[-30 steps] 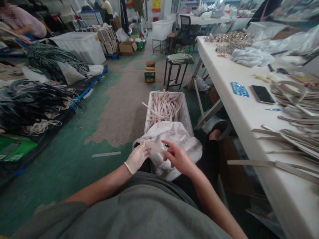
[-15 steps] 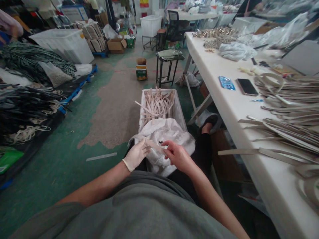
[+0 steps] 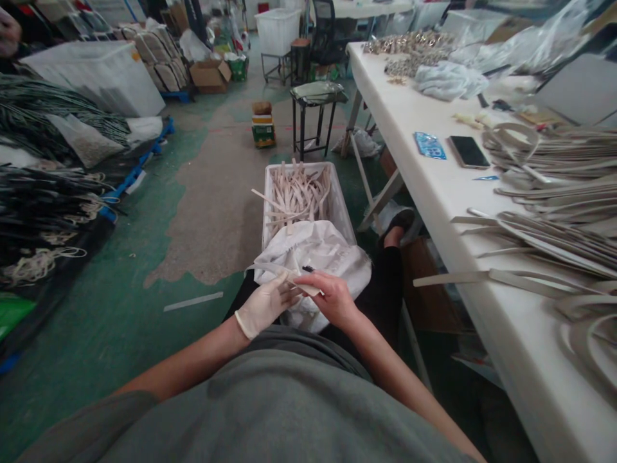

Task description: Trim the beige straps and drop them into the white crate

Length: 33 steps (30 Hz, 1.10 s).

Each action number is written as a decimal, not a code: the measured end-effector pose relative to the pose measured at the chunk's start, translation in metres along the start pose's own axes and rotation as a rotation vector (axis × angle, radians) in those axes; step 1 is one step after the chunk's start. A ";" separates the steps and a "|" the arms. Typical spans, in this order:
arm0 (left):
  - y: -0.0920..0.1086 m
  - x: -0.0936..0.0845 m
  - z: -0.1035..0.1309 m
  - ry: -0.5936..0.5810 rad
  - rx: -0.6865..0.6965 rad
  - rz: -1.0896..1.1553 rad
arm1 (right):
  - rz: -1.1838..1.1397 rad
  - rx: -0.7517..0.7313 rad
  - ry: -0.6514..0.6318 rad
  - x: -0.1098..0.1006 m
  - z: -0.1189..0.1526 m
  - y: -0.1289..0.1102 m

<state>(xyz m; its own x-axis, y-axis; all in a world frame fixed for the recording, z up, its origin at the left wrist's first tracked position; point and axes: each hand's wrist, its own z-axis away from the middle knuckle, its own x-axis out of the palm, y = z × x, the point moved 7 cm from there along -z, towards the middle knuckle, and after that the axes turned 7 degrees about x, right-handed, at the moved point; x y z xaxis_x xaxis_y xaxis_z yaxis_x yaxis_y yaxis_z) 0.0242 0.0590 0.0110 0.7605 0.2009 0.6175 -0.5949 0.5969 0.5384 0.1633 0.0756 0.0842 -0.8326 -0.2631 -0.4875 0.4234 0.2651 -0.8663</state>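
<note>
A pale flat strap (image 3: 308, 289) runs between my two hands above my lap. My left hand (image 3: 267, 302), in a thin whitish glove, is closed on it, and one length of the strap extends past the fingers to the upper left. My right hand (image 3: 333, 297), bare, pinches the strap close to its end, the thumb and fingers near the left fingertips. Beneath both hands a white cloth sack (image 3: 321, 247) lies over my lap and the near part of a white plastic crate (image 3: 343, 204). Many similar beige straps (image 3: 301, 193) lie jumbled in the crate.
To the right stands a long white table (image 3: 400, 122) with bundles of grey-beige straps (image 3: 540, 238), a phone (image 3: 467, 152) and a blue packet (image 3: 430, 145). A stool (image 3: 318, 96) is ahead. Dark cords (image 3: 43, 206) lie on a pallet at left. A loose strip (image 3: 193, 301) lies on the floor.
My right hand has moved left along the strap, so the hands are now closer together. More strap now sticks out past my left hand. The whole view has shifted slightly.
</note>
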 end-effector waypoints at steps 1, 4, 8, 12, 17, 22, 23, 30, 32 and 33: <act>-0.005 0.001 0.001 -0.012 -0.015 0.002 | 0.018 -0.016 0.014 0.002 -0.004 0.002; -0.012 0.002 -0.001 -0.044 -0.015 -0.011 | 0.060 -0.072 0.035 0.006 -0.014 0.004; -0.011 -0.003 -0.009 -0.088 0.060 -0.140 | 0.063 -0.163 -0.007 0.004 -0.012 0.004; -0.017 0.002 -0.007 -0.150 0.057 -0.196 | 0.014 -0.104 -0.063 0.002 -0.007 0.006; -0.041 -0.005 -0.003 -0.278 -0.280 -0.063 | -0.154 0.053 -0.040 -0.021 0.002 -0.003; -0.005 -0.084 -0.036 0.249 -0.097 0.131 | -0.403 0.129 -0.162 -0.061 0.044 -0.015; 0.010 -0.095 -0.040 0.348 -0.006 0.176 | -0.449 0.160 -0.216 -0.064 0.054 -0.013; 0.082 -0.043 -0.043 0.223 0.441 -0.024 | -0.644 0.390 -0.268 -0.033 0.060 0.032; 0.068 -0.010 -0.042 0.013 0.403 -0.235 | -0.642 0.383 -0.114 -0.037 0.041 0.042; 0.057 0.003 -0.041 -0.084 0.366 -0.335 | -0.651 0.360 -0.040 -0.042 0.030 0.044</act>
<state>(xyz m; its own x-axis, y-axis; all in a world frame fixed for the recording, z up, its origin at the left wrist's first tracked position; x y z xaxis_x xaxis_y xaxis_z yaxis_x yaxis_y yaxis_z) 0.0036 0.1250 0.0204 0.9105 -0.0276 0.4127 -0.3859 0.3028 0.8715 0.2281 0.0703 0.0634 -0.9443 -0.2983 0.1391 -0.0549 -0.2740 -0.9601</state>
